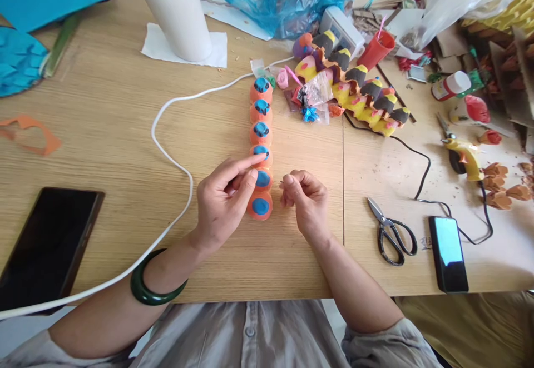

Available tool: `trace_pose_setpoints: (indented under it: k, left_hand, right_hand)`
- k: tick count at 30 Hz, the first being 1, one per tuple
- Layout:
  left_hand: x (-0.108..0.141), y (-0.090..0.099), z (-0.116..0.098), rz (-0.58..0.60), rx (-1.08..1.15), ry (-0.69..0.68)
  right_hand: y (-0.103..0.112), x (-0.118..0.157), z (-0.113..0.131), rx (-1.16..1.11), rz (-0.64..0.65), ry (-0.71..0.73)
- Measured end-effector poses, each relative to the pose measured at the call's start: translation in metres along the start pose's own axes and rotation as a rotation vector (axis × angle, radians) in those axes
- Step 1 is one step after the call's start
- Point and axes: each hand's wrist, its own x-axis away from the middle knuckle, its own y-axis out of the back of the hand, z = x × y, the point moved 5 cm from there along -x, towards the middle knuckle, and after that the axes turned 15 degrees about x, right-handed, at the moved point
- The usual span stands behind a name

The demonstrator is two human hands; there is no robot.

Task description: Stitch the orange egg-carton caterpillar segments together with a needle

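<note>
A row of orange egg-carton cups [259, 214] lies upright on the table before me, each cup topped with a blue disc. On the three farthest discs, small black pieces are stuck. My left hand [225, 197] is over the row from the left, its index finger stretched onto the fourth cup, beside a small dark bit. Its thumb stands apart near the fifth cup, and the other fingers are curled. To the right of the row, my right hand [305, 198] pinches a tiny dark piece between thumb and index finger.
Scissors [390, 232], a phone [449, 254] and a yellow glue gun [464, 154] lie on the right. A white cable [183, 170] runs left of the row. Painted egg-carton strips [354, 87] lie behind, near a red cup [376, 50]. A dark tablet-like device [48, 240] lies left.
</note>
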Motion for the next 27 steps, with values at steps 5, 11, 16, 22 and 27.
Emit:
trace_pose_setpoints:
  k: [5, 11, 16, 22, 27]
  left_hand:
    - [0.000, -0.002, 0.000, 0.044, -0.061, -0.054]
    - [0.001, -0.004, -0.003, 0.074, -0.084, -0.083]
    - [0.001, -0.004, -0.003, 0.088, -0.094, -0.068]
    - [0.001, -0.006, -0.005, 0.123, -0.081, -0.060]
    - [0.002, -0.013, -0.007, 0.212, -0.009, -0.074]
  right_hand:
    - [-0.001, -0.001, 0.000, 0.019, 0.007, -0.011]
    - [-0.002, -0.001, 0.000, 0.035, 0.031, -0.008]
    - [-0.003, -0.001, -0.001, 0.034, 0.055, -0.012]
    - [-0.003, -0.002, -0.003, 0.063, 0.066, -0.033]
    - [-0.002, -0.002, -0.005, 0.047, 0.035, -0.024]
